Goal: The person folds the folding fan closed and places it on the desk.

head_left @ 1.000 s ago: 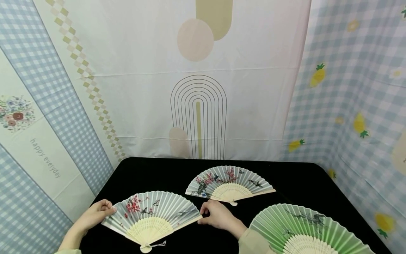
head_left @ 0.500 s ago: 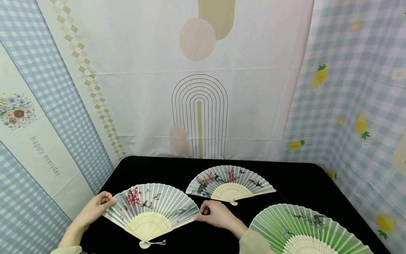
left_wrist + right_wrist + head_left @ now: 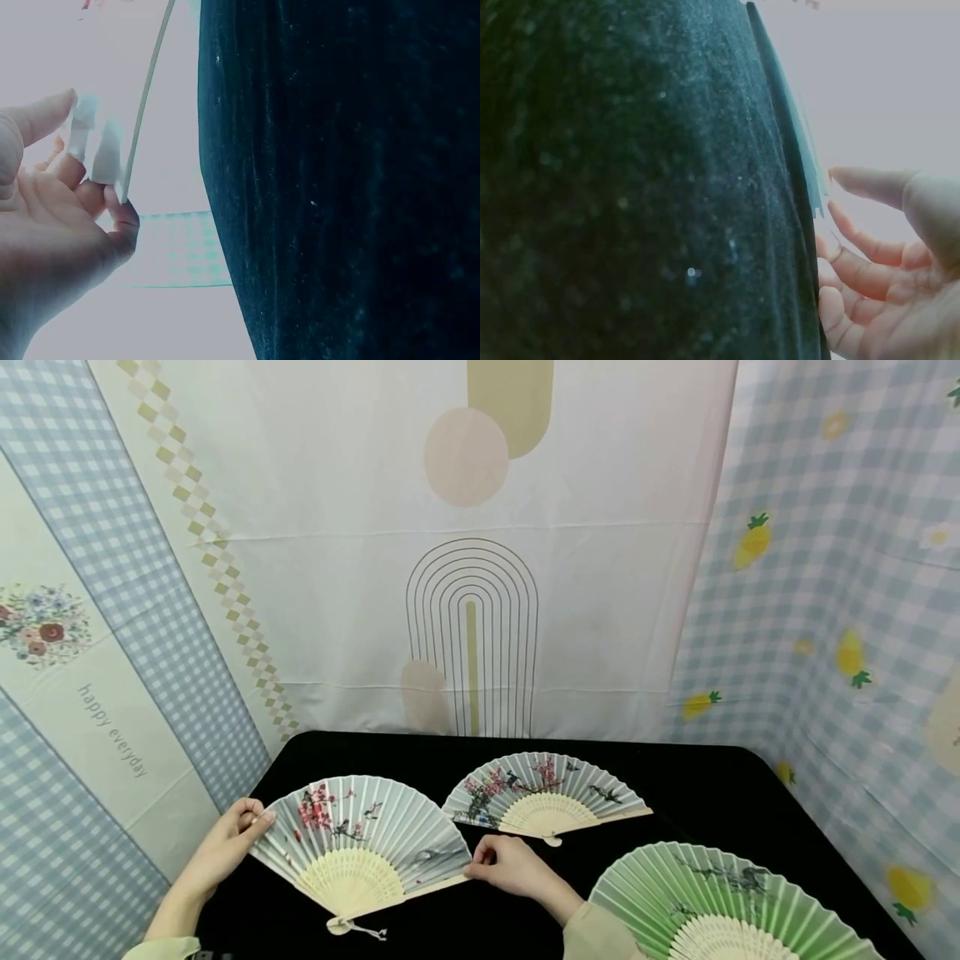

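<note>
A pale grey paper fan (image 3: 360, 839) with red blossoms and cream ribs is spread wide over the black table (image 3: 352, 753) at the front left. My left hand (image 3: 238, 837) pinches its left end rib, and my right hand (image 3: 501, 865) pinches its right end rib. In the left wrist view the left hand's thumb and fingers (image 3: 71, 169) close on the fan's edge (image 3: 101, 150). Seen from the right wrist, the fan's thin edge (image 3: 801, 169) runs between the right hand's thumb and curled fingers (image 3: 855, 274).
A second grey blossom fan (image 3: 543, 793) lies spread at the table's middle, just beyond my right hand. A large green fan (image 3: 720, 902) lies spread at the front right. Patterned cloth backdrops (image 3: 472, 568) close off the back and both sides.
The held fan has shifted away from me and a little higher in view, its left edge rising. Both hands moved with it; the other two fans stayed put.
</note>
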{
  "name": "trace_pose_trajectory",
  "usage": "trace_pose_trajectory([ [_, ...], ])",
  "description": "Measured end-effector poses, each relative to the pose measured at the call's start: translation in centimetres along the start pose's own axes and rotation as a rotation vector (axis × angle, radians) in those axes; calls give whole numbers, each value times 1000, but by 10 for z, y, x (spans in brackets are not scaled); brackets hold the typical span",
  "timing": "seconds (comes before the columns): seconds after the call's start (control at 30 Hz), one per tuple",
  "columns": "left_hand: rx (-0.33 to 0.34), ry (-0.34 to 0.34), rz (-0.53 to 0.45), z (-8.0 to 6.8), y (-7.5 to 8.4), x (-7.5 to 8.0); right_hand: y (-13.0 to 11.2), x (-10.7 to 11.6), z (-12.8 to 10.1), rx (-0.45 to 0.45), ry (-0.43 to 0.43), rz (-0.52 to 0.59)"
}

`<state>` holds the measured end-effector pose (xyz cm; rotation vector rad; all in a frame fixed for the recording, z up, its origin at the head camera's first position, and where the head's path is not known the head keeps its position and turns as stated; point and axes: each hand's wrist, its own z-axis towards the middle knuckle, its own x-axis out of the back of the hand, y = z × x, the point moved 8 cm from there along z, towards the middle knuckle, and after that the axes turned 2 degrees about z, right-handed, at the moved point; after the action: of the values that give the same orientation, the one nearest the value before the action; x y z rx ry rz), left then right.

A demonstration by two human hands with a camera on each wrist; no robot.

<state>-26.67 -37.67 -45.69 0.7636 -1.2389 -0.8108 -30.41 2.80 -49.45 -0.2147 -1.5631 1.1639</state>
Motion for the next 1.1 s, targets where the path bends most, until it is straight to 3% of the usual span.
trace_pose_trajectory([
  [0.17,34,-3,9,4,1,2,1,1,0,-16,8,30],
  [0.37,25,24,19,5,4,5,3,1,-1,-18,-12,83],
  [0.7,-29,69,-5,8,15,9,8,-2,-3,-104,-42,426],
  [1.1,-107,148,-58,14,28,21,10,9,1,-147,-18,618],
])
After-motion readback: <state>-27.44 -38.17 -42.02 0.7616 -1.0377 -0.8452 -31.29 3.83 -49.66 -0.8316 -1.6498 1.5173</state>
